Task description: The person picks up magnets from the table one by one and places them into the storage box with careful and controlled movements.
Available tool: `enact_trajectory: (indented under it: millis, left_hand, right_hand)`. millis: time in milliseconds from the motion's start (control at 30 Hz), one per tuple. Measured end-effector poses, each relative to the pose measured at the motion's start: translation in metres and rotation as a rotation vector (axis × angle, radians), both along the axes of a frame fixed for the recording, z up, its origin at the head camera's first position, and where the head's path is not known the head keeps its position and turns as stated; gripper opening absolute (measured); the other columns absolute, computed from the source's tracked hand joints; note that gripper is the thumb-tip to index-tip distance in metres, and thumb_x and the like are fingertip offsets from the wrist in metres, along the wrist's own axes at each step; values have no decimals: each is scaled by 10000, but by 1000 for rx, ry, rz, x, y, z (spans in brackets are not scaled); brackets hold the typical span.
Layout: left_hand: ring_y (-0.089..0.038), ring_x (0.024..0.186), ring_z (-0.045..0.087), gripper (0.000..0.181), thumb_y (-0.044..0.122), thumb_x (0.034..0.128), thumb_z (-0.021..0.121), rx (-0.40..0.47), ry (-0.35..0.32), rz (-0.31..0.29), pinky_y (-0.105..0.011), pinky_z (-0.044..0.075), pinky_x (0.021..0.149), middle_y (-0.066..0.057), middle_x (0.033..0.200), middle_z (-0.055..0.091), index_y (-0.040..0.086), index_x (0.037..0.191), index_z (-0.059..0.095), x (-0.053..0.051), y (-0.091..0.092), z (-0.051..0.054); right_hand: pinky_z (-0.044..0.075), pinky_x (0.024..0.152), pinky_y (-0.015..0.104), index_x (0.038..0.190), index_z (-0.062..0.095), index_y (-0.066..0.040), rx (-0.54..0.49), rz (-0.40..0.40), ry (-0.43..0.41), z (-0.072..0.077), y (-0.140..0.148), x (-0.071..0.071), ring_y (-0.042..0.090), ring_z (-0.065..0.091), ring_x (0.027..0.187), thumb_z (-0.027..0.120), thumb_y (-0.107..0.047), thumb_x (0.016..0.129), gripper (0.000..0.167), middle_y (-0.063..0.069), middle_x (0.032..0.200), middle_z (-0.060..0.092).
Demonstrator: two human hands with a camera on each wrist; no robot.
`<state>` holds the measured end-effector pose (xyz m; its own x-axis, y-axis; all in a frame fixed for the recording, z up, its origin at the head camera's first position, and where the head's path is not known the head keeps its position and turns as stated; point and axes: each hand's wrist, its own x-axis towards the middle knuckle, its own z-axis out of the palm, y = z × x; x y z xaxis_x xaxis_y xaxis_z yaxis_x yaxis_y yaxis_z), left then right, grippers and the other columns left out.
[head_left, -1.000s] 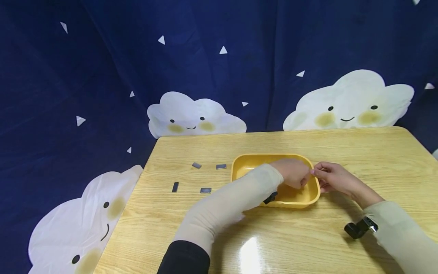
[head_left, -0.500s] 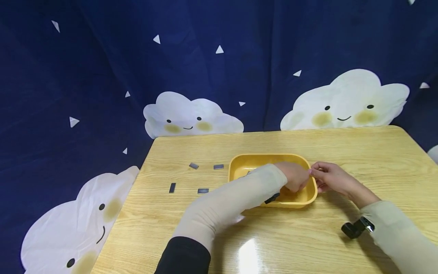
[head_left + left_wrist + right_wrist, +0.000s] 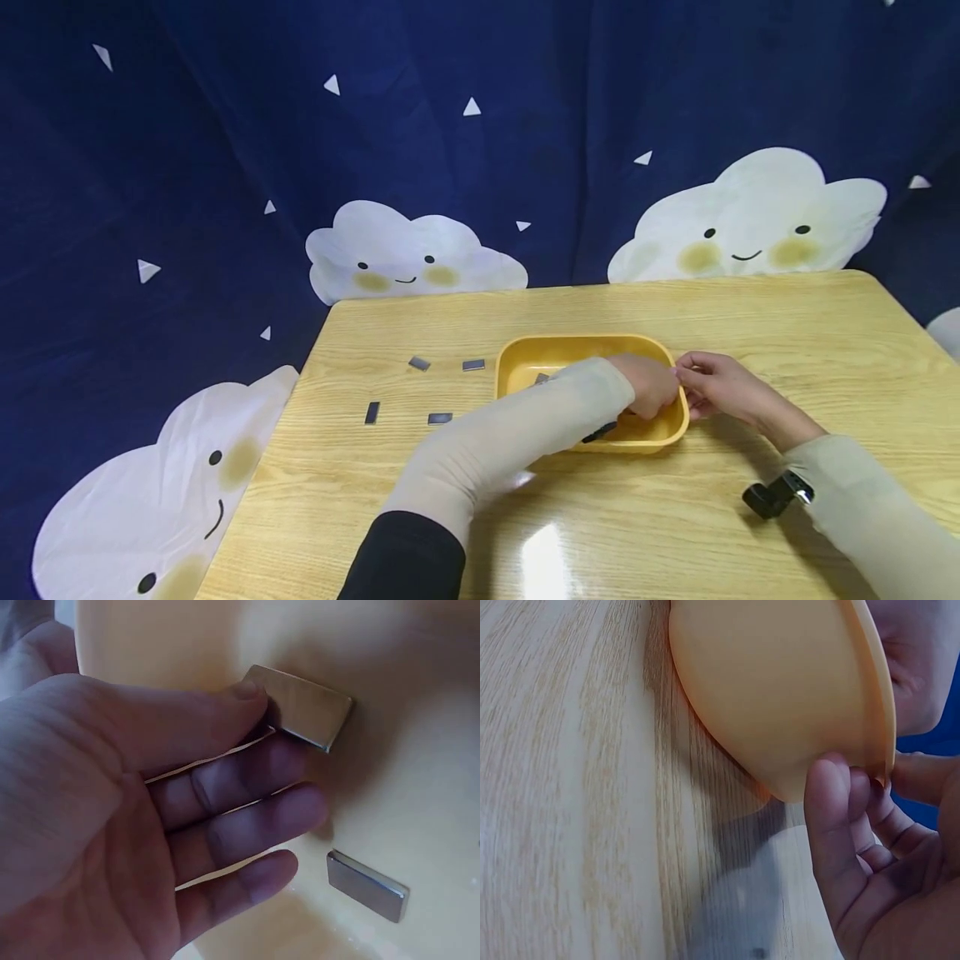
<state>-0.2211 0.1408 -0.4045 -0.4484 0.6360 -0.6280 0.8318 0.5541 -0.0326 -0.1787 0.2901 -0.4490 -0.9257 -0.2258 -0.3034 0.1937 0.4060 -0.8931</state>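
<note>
Inside the yellow tray, the left hand reaches down near the right wall. In the left wrist view the left hand pinches a flat shiny metal block between thumb and index finger, the other fingers loosely bent below. A second metal block lies in the tray beyond the fingertips. The right hand pinches the tray's right rim; in the right wrist view the right hand has its thumb and fingers on either side of the rim.
Left of the tray, several small metal blocks lie apart on the wooden table, among them one upright in view and one near the tray. A small grey piece shows inside the tray. A blue curtain hangs behind.
The head view has shifted, so everything appears slightly further left. The left hand has moved a little toward the tray's right wall. The right hand keeps its grip on the rim.
</note>
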Motion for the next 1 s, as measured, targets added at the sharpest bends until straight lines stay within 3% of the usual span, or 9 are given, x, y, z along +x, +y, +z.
enact_trajectory:
  millis: [367, 467, 667, 867, 1000]
  left_hand:
    - [-54, 945, 525, 80, 212, 958, 627, 19, -12, 41, -162, 407, 725, 94, 1074, 570, 236, 1034, 619, 1, -10, 7]
    - [-56, 889, 508, 13, 233, 968, 610, 33, -23, 29, -162, 393, 709, 88, 991, 546, 231, 977, 600, 1, -11, 9]
    - [-66, 824, 488, 101, 274, 985, 569, 97, -28, 30, -169, 383, 709, 76, 903, 517, 227, 919, 509, -2, -15, 8]
    - [-71, 779, 466, 187, 184, 994, 511, 219, 38, -59, -171, 364, 687, 72, 825, 505, 216, 810, 493, -10, -20, 7]
    - [-64, 732, 428, 247, 145, 969, 520, 267, 57, -61, -185, 341, 648, 82, 751, 449, 219, 740, 463, -17, -27, 10]
  right_hand:
    - [586, 615, 301, 1149, 487, 101, 17, 20, 17, 5, -8, -5, 98, 640, 655, 436, -200, 1058, 318, 19, 829, 612]
    - [590, 627, 303, 1161, 481, 100, 26, 16, 9, 5, -6, -4, 99, 647, 673, 427, -187, 1059, 309, 13, 845, 616]
    - [592, 636, 311, 1159, 482, 85, 22, 5, -6, 1, -4, -3, 103, 651, 688, 420, -169, 1058, 280, 18, 858, 614]
    - [585, 622, 298, 1158, 484, 89, 26, 1, 3, -1, -4, -1, 102, 647, 681, 423, -186, 1059, 298, 22, 849, 609]
    - [577, 608, 291, 1154, 473, 103, 23, -1, 11, -1, -3, 0, 94, 636, 667, 447, -203, 1055, 324, 12, 824, 595]
